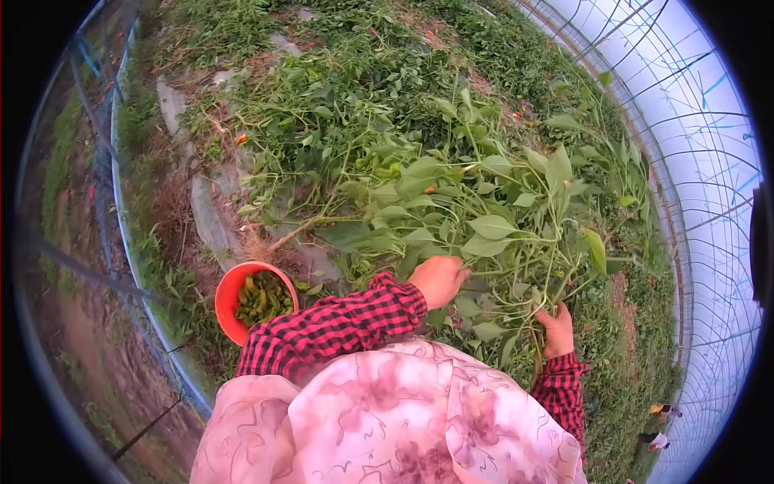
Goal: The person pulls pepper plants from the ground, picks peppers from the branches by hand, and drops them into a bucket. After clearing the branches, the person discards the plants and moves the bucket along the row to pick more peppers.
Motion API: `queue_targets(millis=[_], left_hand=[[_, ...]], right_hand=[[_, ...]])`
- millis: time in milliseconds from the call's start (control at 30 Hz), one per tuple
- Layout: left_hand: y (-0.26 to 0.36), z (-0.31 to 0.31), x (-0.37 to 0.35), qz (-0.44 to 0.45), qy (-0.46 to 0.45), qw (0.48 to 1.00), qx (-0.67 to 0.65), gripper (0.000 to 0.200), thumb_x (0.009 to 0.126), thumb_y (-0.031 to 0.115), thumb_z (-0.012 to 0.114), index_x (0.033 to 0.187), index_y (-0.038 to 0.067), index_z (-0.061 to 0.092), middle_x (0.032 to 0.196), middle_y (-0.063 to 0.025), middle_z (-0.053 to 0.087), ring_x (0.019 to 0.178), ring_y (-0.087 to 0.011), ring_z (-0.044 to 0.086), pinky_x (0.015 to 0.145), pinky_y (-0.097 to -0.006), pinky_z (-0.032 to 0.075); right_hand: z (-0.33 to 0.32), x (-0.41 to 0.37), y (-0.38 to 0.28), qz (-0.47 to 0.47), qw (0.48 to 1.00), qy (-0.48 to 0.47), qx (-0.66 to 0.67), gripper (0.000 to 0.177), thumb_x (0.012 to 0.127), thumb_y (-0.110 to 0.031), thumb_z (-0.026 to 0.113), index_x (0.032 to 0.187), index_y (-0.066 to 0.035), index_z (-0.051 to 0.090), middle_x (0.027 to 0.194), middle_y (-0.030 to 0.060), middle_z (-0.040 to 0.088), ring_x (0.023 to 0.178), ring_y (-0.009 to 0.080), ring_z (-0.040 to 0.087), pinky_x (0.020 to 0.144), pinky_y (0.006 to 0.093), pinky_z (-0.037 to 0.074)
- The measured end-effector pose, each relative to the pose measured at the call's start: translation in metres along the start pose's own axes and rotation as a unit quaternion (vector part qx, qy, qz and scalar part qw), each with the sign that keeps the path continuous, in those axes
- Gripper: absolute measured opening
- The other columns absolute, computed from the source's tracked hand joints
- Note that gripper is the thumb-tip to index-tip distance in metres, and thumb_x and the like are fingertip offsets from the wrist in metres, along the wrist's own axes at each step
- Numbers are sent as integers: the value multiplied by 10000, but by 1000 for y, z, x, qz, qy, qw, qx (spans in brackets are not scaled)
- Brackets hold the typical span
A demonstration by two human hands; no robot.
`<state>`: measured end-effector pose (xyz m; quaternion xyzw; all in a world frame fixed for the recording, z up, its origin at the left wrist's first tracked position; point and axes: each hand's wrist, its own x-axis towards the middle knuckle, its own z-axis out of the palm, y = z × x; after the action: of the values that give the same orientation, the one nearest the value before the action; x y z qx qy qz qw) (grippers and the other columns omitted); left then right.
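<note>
A leafy pepper plant point(492, 227) lies tilted in front of me, its woody stem point(302, 231) pointing left. My right hand point(556, 331) is closed on a green branch of this plant, thumb up against the stem. To the left of it, my left hand point(439, 282) reaches into the leaves with its fingers curled together. Leaves and the hand's own back hide what those fingers hold. Beside my left forearm stands an orange-red bucket point(229, 302), partly filled with green peppers point(264, 298).
More pepper plants point(355, 105) cover the ground ahead, some bent over. Strips of grey ground sheet point(211, 214) show at left. A blue-edged frame point(121, 161) runs along the left, and a curved plastic greenhouse wall point(709, 161) on the right. Other people point(657, 440) are at lower right.
</note>
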<state>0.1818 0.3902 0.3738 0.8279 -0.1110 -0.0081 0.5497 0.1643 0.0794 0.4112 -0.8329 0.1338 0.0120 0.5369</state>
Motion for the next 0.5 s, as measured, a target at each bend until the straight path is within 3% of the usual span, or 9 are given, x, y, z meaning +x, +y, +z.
queue_targets(millis=[100,133,167,233,367,433,500], left_hand=[[24,-10,-5,11,-6,1000,14,215,787,199,490,778,-12,526,711,-213,544,698,-380,525,632,-442,422],[24,-7,-4,33,4,999,17,200,783,196,488,789,-2,517,725,-195,548,708,-368,532,637,-439,428],[28,-6,-3,33,6,999,19,200,783,196,488,789,-2,517,725,-195,548,708,-368,532,637,-439,428],[40,-8,-3,59,-16,995,82,190,779,196,485,798,8,511,748,-178,548,728,-355,541,645,-431,435],[58,-1,0,101,-54,983,142,185,782,196,476,845,25,505,797,-154,552,740,-330,557,645,-426,439],[67,6,-6,115,-73,980,143,171,775,180,476,849,27,493,802,-144,547,738,-316,562,645,-410,447],[75,12,-11,157,-100,972,141,148,765,152,474,838,23,480,791,-140,537,727,-311,561,634,-394,454]], right_hand=[[44,-58,-64,42,998,12,51,506,758,-188,611,1192,-81,372,961,49,539,744,146,541,463,260,445],[38,-56,-43,75,991,-9,109,551,750,-205,623,1223,-117,353,962,40,535,746,133,529,421,255,424],[31,-55,-25,73,991,-10,110,551,750,-205,623,1223,-117,353,962,40,535,746,133,529,421,255,424],[20,-57,6,175,979,-67,79,578,737,-209,632,1230,-122,343,963,36,534,728,130,523,437,258,418],[21,-69,77,143,984,-88,61,600,663,-226,712,1154,-44,419,939,53,554,687,137,531,430,250,412],[23,-80,101,47,981,-171,-80,392,666,-157,694,987,-9,524,827,37,575,655,104,522,453,244,407],[18,-82,141,51,981,-171,-80,346,661,-132,683,947,-7,533,804,36,579,635,104,520,456,242,408]])
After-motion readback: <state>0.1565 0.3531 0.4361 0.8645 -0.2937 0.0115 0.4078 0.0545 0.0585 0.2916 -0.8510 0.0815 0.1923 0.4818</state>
